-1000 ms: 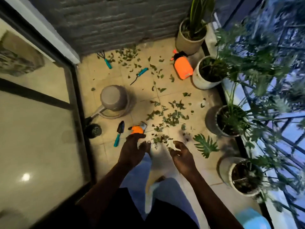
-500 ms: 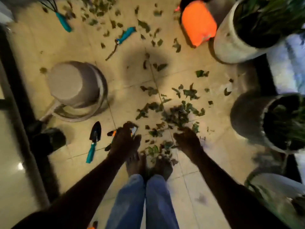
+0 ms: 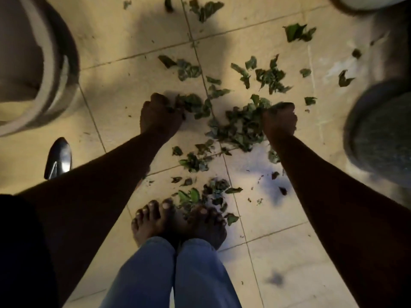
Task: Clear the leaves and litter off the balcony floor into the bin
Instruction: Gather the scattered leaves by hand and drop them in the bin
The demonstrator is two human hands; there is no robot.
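Note:
Torn green leaves (image 3: 242, 127) lie scattered over the beige floor tiles, thickest in a pile between my hands. My left hand (image 3: 160, 114) is down on the floor with its fingers curled round a clump of leaves (image 3: 191, 103) at the pile's left edge. On the pile's right edge, my right hand (image 3: 280, 120) has its fingers curled into the leaves. More leaves (image 3: 200, 196) lie just in front of my bare toes. The grey bin (image 3: 52, 70) stands at the upper left, a short way left of my left hand.
A trowel blade (image 3: 59, 157) lies on the floor left of my left forearm. A dark plant pot (image 3: 378, 130) stands at the right edge and a white pot (image 3: 364, 2) at the top right. Loose leaves (image 3: 298, 32) dot the tiles further out.
I have bent far down, so the floor fills the view. Both hands went from hovering above the leaves to resting on the floor, with their fingers closed into the pile.

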